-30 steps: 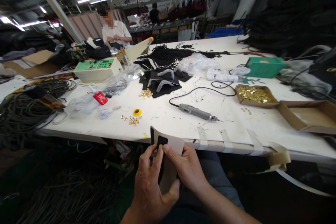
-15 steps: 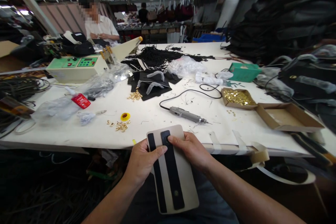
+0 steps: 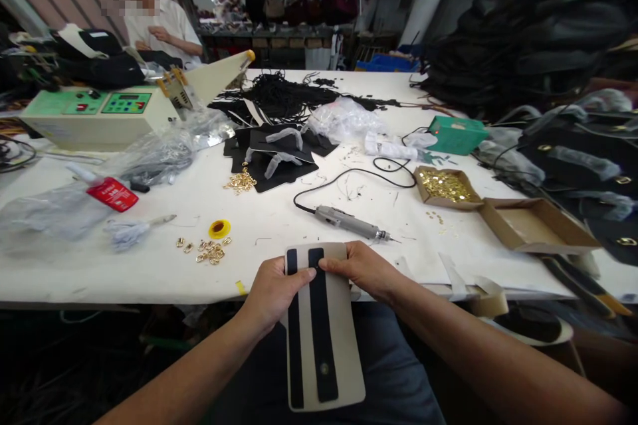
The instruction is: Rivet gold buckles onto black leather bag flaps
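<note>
A beige panel (image 3: 349, 345) with rounded corners hangs over my lap at the table's front edge. Two black strips run lengthwise along it, and the right strip (image 3: 323, 339) has a small round metal piece near its lower end. My left hand (image 3: 274, 289) grips the panel's upper left side, thumb on the right strip. From the other side my right hand (image 3: 366, 269) holds the upper right edge, its thumb on the same strip near the top. The fingers under the panel are hidden.
A grey electric screwdriver (image 3: 351, 222) lies beyond the panel. Gold clasps (image 3: 212, 252), yellow tape (image 3: 219, 229) and a red bottle (image 3: 113, 194) are left; a carton of gold pieces (image 3: 448, 187) and a green box (image 3: 457, 135) right. A person (image 3: 162, 26) sits behind a machine (image 3: 94, 123).
The view has shifted, so the table items appear further left. The panel is more upright, with both hands still on it. The person's hands across the table have risen slightly.
</note>
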The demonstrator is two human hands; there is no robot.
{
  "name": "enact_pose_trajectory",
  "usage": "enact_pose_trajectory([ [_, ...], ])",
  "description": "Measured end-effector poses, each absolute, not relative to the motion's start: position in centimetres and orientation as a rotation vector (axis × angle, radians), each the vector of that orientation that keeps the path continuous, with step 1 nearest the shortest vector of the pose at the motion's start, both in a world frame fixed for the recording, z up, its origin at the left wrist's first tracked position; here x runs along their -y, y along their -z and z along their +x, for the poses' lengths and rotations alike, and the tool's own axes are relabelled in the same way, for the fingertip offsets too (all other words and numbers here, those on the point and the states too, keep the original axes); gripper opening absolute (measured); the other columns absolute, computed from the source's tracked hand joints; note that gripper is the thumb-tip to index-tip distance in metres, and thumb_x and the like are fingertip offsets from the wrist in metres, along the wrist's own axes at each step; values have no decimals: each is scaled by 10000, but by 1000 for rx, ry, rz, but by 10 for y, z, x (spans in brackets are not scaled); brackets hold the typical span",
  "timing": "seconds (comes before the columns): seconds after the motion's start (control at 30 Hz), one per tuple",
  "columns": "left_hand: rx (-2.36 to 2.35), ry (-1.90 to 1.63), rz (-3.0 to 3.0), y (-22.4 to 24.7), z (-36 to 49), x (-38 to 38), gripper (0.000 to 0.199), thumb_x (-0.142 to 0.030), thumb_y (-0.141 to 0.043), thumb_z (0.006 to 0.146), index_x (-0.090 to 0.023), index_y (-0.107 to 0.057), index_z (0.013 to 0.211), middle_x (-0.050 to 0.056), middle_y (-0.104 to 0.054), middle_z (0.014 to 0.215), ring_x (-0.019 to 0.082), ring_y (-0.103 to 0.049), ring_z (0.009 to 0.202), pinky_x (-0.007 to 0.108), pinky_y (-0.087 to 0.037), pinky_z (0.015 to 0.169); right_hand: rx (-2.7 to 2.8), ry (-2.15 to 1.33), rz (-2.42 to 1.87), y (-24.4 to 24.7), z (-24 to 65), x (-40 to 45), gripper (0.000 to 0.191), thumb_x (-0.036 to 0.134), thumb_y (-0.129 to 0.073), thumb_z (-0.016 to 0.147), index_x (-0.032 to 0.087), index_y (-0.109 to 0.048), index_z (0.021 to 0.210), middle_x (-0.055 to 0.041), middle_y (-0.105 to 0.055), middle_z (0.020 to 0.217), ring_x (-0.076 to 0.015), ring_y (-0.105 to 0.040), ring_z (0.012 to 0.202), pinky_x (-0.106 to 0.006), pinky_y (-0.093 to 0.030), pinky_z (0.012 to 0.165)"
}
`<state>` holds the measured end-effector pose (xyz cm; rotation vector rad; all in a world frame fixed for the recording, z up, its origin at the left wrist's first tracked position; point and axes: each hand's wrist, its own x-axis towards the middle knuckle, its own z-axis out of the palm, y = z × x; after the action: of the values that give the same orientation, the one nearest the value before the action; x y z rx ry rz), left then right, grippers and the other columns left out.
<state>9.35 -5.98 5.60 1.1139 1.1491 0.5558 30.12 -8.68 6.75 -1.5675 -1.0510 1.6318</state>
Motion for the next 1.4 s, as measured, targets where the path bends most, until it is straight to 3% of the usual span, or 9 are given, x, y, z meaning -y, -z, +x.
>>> enact_pose_trajectory([
  [0.2,-1128,-484,1074,-50,99,42,288,-356,-806,749,-164,-781,963,63,-821,853,279,-788,824,359,-609,742,1156,-1639,-1568,-58,310,62,285,408,-828,693,169,-676,728,-2,-683,696,-153,-573,645,-251,-426,588],
  [0.43,-1208,-360,1129,-46,106,25,216,-276,-769,756,-178,-790,947,72,-831,879,281,-791,802,366,-601,721,1431,-1596,-1731,-58,319,40,174,336,-733,746,162,-737,754,-1,-680,705,-158,-585,681,-247,-429,613],
  [1.07,-1380,-193,1648,-49,120,15,50,-178,-732,773,-182,-777,794,46,-803,801,223,-744,768,289,-500,661,1702,-1241,-2006,-57,299,46,148,260,-665,838,171,-770,891,-39,-754,790,-169,-666,717,-239,-415,601],
  [1.17,-1388,-177,1679,-49,122,13,39,-177,-736,765,-179,-771,783,49,-797,788,225,-741,758,287,-496,650,1763,-1230,-2036,-59,299,44,143,278,-660,838,179,-763,846,-38,-735,749,-174,-655,717,-244,-402,596],
  [1.33,-1358,-153,1766,-51,122,13,70,-203,-738,773,-176,-773,827,68,-796,822,253,-747,815,313,-525,710,1780,-1201,-2079,-63,300,41,144,298,-675,802,175,-748,778,-49,-702,707,-190,-633,706,-262,-383,578],
  [1.4,-1381,-170,1810,-51,119,16,215,-235,-751,782,-170,-768,987,101,-800,992,287,-745,945,360,-546,818,1791,-1200,-2080,-63,300,40,145,307,-685,790,178,-751,777,-53,-704,713,-198,-637,712,-268,-379,576],
])
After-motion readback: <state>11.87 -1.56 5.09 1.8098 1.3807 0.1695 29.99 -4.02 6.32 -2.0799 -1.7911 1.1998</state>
